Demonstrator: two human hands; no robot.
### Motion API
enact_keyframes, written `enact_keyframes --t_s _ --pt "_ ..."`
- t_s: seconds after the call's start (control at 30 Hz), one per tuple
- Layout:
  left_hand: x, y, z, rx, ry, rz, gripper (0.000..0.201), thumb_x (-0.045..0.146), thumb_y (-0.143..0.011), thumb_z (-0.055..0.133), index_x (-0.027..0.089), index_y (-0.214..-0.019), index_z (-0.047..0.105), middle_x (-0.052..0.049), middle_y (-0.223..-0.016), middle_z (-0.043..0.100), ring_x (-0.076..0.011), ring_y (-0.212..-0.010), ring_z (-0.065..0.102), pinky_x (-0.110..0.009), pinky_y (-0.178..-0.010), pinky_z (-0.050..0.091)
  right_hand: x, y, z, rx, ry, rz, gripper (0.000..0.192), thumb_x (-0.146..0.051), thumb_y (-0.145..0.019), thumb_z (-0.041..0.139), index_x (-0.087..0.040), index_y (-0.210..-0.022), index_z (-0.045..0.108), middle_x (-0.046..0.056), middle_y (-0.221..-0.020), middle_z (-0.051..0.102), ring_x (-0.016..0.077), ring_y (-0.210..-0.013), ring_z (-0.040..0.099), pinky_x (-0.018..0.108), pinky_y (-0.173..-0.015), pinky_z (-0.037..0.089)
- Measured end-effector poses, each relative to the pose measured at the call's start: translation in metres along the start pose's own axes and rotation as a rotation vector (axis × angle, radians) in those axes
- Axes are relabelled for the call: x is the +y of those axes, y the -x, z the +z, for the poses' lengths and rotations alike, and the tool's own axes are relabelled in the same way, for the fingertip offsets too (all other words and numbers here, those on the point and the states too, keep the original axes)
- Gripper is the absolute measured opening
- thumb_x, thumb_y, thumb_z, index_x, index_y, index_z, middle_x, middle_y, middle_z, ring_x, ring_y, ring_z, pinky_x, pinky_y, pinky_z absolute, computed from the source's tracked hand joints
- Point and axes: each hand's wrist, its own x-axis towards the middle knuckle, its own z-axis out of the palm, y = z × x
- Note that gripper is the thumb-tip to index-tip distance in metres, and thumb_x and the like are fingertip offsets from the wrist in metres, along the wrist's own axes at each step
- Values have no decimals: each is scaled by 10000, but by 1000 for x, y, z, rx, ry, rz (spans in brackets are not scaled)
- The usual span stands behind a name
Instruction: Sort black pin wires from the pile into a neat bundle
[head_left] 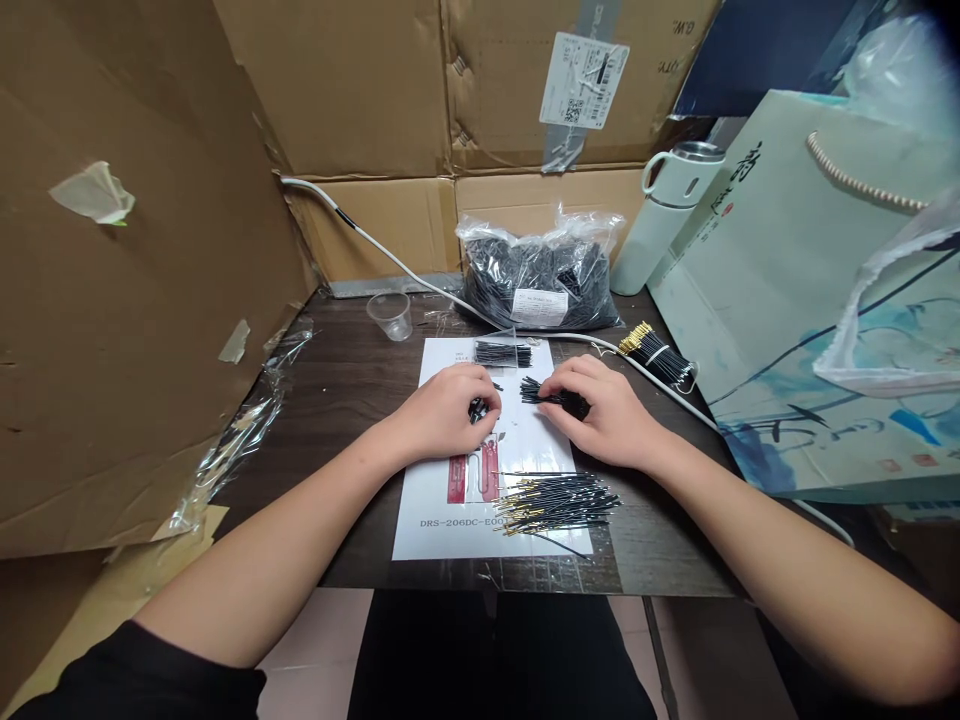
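Observation:
My left hand is closed with its fingertips curled inward, and some short black sticks show between the thumb and fingers. Opposite it, my right hand is curled round a bundle of short black sticks, whose ends point left. Both hands are over a printed white sheet. Just beyond them lies a clear holder filled with similar black sticks. Nearer to me, a loose pile of thin black leads with gold tips rests on the sheet's lower right part.
A bag of black pieces stands at the back beside a pale green flask. A clear cup, a white cable and a tied gold-tipped bundle lie around. Cardboard and a paper bag border the table.

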Motion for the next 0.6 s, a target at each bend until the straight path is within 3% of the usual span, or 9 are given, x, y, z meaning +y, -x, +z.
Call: enact_keyframes --t_s 0.23,0.4,0.6 --pt "-1 0 -1 -48 -24 -13 126 170 -962 662 189 -880 755 -64 -926 741 -254 -946 677 -426 -904 537 -26 0 -11 -373 -203 -68 82 -128 -955 697 -207 -935 697 26 -882 688 203 -840 601 362 -816 463" --pt "-1 1 0 -79 -39 -46 126 215 -1013 618 183 -918 693 -74 -977 715 -261 -977 656 -428 -913 529 -29 1 -7 -482 -228 -94 117 -86 -940 677 -202 -923 678 19 -873 680 196 -835 602 373 -877 448" --pt "-1 3 3 -105 -67 -35 126 222 -1038 552 190 -942 627 -87 -1011 676 -272 -1005 631 -440 -929 526 -35 5 -8 -542 -98 -105 100 -108 -997 631 -200 -981 668 41 -934 681 218 -907 618 384 -921 439"
